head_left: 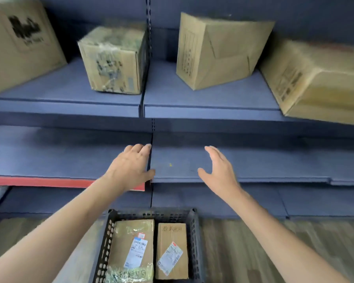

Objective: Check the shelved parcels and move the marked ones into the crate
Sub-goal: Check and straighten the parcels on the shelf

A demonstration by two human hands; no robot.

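Both my hands reach out over the bare middle shelf (253, 160), holding nothing. My left hand (129, 166) hovers palm down at the shelf's centre seam, fingers relaxed. My right hand (219, 170) is spread open, thumb out, a little to the right. On the upper shelf stand several cardboard parcels: a large box (18, 41) at far left, a taped small box (112, 60), a dented tilted box (217, 52) and a long box (319, 82) at far right. Below my arms, a dark plastic crate (195, 242) on the floor holds two labelled parcels (131, 248) (172, 250) with handwriting on them.
A red strip (39, 181) edges the middle shelf's left half. A lower blue shelf (253, 203) sits just above the wooden floor (253, 252). A slotted upright (148, 27) divides the shelving bays.
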